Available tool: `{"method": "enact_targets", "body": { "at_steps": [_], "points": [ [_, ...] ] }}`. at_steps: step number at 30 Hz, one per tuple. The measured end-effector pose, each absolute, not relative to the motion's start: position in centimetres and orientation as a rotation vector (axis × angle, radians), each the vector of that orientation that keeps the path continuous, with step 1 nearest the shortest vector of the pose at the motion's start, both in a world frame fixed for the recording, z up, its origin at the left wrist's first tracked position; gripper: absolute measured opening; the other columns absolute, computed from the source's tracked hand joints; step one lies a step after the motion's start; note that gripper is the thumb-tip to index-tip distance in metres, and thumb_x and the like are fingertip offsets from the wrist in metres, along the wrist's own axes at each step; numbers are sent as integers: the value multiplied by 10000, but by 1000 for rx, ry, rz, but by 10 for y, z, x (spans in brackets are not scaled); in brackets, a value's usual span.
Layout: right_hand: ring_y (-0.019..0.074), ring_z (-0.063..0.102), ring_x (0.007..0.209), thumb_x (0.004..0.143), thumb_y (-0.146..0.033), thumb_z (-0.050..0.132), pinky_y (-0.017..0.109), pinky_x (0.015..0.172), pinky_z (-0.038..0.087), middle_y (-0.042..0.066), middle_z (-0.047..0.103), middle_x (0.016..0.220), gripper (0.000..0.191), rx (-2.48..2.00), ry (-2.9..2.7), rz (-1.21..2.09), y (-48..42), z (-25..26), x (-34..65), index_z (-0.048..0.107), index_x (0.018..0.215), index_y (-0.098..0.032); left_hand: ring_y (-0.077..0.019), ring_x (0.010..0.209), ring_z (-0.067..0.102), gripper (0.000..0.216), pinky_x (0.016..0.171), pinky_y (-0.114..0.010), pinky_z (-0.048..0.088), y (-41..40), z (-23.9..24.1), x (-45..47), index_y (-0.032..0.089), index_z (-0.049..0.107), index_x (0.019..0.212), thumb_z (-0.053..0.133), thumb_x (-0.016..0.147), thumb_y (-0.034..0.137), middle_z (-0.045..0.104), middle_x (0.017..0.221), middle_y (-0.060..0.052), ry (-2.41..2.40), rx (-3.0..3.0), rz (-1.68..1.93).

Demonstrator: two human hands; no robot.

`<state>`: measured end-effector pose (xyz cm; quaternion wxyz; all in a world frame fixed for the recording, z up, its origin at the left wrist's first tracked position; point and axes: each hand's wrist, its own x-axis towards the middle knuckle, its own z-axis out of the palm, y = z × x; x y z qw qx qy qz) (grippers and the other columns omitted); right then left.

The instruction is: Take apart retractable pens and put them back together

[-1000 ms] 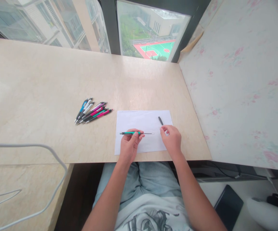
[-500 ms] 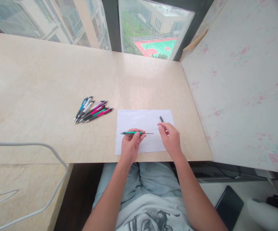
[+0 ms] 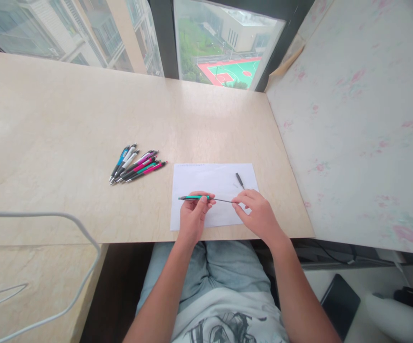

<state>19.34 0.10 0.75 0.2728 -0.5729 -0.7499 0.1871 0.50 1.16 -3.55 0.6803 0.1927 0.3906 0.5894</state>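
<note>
My left hand (image 3: 194,214) is closed around the green barrel of a pen (image 3: 194,197), held level over the white sheet of paper (image 3: 224,178). A thin dark ink refill (image 3: 222,200) sticks out of the barrel's right end. Thumb and fingers of my right hand (image 3: 256,209) pinch the refill's far end, whose tip is hidden. Just beyond that hand, the pen's black grip section (image 3: 240,179) lies on the paper. Beside it is a small faint thing, perhaps a spring (image 3: 235,185).
Several click pens (image 3: 135,166) in blue, white, purple, pink and green lie in a bunch left of the paper. A grey cable (image 3: 74,219) loops over the lower left. The flowered wall (image 3: 353,128) bounds the desk (image 3: 206,124) on the right, the window (image 3: 228,47) at the back.
My right hand has come down from beside the black grip section and taken hold of the refill's end. More of the refill now shows outside the barrel. My left hand has barely moved.
</note>
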Motion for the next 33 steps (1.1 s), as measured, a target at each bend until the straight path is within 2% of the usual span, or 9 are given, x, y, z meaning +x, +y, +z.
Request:
{"method": "enact_targets", "body": {
  "at_steps": [6,12,18,24,30,33],
  "points": [
    [227,614,849,886,-227,575,356,735,522,59,665,829,162,-1720,-1925,448,-12,-14,216,735,864,-232,-108,784,689,207,751,-219,540,12,-40,5,182,696,882,814,758,298,740,895,-43,880,393,1376],
    [226,611,809,868,-194,560,356,756,492,53,682,817,239,-1893,-1881,312,-7,-30,198,712,1052,-203,-104,767,686,216,722,-203,535,13,-39,5,181,694,875,820,751,306,738,874,-42,868,393,1351],
    [244,631,858,887,-217,553,326,666,422,67,716,879,232,-2092,-1799,146,8,-36,176,693,1071,-204,-100,760,685,201,718,-197,532,12,-38,4,180,696,870,816,756,295,737,867,-39,855,395,1345],
    [224,627,823,900,-270,567,305,626,354,51,720,864,173,-2139,-1706,131,11,-39,173,683,1014,-212,-106,767,684,225,723,-212,534,12,-40,4,178,690,882,816,757,316,735,878,-42,870,405,1334],
    [197,606,846,898,-231,539,287,633,322,51,714,915,158,-2192,-1703,160,12,-40,173,678,969,-211,-102,759,679,239,722,-213,530,12,-39,4,175,685,878,822,749,322,733,866,-35,869,407,1330],
    [180,580,786,892,-216,529,288,600,274,45,695,863,138,-2248,-1684,165,15,-38,171,666,884,-208,-98,758,680,224,725,-206,530,12,-39,4,175,691,875,819,754,313,734,867,-36,854,400,1328]
  ]
}}
